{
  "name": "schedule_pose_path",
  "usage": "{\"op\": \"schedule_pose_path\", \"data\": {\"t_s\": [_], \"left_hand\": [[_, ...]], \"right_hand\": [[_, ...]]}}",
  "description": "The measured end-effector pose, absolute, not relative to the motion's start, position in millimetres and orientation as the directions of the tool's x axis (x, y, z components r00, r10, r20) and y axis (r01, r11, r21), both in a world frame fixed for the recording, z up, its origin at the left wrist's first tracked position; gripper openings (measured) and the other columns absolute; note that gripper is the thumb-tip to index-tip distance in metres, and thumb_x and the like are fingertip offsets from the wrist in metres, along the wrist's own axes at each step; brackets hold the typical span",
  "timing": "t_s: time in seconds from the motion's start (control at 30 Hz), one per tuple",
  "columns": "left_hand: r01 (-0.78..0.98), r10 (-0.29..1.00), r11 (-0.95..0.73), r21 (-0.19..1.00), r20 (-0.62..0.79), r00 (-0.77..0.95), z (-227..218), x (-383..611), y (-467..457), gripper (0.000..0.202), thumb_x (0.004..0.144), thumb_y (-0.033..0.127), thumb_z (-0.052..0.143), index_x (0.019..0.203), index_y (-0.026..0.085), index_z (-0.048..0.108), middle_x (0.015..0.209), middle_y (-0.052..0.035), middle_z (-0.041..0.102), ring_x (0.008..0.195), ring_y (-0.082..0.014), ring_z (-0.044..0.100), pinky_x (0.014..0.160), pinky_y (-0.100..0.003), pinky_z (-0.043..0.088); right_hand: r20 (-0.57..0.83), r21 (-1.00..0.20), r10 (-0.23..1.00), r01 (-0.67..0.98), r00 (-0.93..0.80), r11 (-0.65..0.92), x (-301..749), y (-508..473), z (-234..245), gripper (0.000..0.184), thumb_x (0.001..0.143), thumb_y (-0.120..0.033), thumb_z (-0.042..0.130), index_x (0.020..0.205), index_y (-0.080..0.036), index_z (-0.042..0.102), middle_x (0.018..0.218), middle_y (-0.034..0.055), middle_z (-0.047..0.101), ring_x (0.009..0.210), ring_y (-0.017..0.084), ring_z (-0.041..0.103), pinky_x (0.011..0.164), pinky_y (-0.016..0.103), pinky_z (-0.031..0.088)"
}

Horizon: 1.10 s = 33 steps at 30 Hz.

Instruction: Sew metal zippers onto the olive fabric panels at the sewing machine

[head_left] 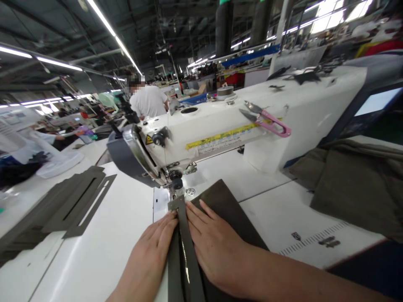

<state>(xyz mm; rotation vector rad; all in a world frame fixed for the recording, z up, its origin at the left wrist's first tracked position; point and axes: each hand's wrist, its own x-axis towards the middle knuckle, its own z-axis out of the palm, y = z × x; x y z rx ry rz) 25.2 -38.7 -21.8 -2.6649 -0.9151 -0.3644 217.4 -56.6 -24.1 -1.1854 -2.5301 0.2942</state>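
Note:
My left hand [151, 247] lies flat along the left edge of a dark olive fabric strip [190, 247], fingers stretched toward the machine's needle area. On the other side, my right hand [217, 243] rests with straight fingers on the strip's right edge and the larger olive fabric piece [223, 201] beneath. Between the hands runs a slot with a shiny zipper [185, 260] showing in it. The strip's far end reaches under the presser foot area of a white sewing machine [220, 130]; the needle tip is too small to make out.
Cut olive panels with slots [75, 201] lie at the left of the table [126, 235]. Folded olive fabric [349, 180] lies at the right. Pink-handled thread snips [267, 119] rest on the machine arm. A person in a white shirt [149, 100] is beyond the machine.

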Motion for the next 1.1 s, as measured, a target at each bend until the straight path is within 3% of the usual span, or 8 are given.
{"op": "schedule_pose_path", "data": {"t_s": [0.13, 0.37, 0.77, 1.1], "left_hand": [[0.658, 0.577, -0.741, -0.133, 0.375, 0.725, -25, 28, -44, 0.035, 0.088, 0.01, 0.028, 0.115, 0.013, 0.051, 0.118, -0.0121, 0.057, 0.109, -0.0203, 0.053, 0.089, -0.037, 0.049], [0.734, 0.657, -0.662, -0.15, 0.355, 0.665, -24, 36, -52, 0.026, 0.087, 0.009, 0.039, 0.106, 0.011, 0.057, 0.112, -0.0157, 0.058, 0.097, -0.0227, 0.058, 0.08, -0.037, 0.051], [0.781, 0.724, -0.616, -0.102, 0.318, 0.612, -24, 46, -21, 0.021, 0.08, 0.002, 0.05, 0.099, 0.007, 0.058, 0.105, -0.0155, 0.06, 0.092, -0.0224, 0.058, 0.081, -0.036, 0.05], [0.75, 0.663, -0.657, -0.085, 0.41, 0.627, -33, 43, -14, 0.02, 0.083, 0.004, 0.046, 0.099, 0.005, 0.057, 0.104, -0.0169, 0.059, 0.09, -0.0232, 0.058, 0.079, -0.037, 0.051]], "right_hand": [[0.163, -0.275, 0.763, 0.713, -0.626, 0.644, 218, -60, -24, 0.048, 0.088, -0.018, 0.031, 0.132, 0.0, 0.034, 0.14, 0.0204, 0.026, 0.132, 0.027, 0.014, 0.108, 0.047, 0.014], [0.222, -0.186, 0.744, 0.722, -0.63, 0.666, 214, -61, -35, 0.051, 0.084, -0.014, 0.035, 0.135, -0.013, 0.034, 0.142, 0.0119, 0.026, 0.133, 0.024, 0.013, 0.107, 0.048, 0.019], [0.228, -0.149, 0.744, 0.733, -0.628, 0.664, 214, -31, -35, 0.052, 0.082, -0.01, 0.036, 0.134, -0.01, 0.034, 0.14, 0.0146, 0.031, 0.132, 0.024, 0.018, 0.105, 0.049, 0.022], [0.185, -0.112, 0.741, 0.735, -0.646, 0.669, 214, -22, -35, 0.056, 0.079, -0.01, 0.038, 0.135, -0.011, 0.034, 0.138, 0.0135, 0.034, 0.129, 0.025, 0.025, 0.105, 0.048, 0.024]]}}
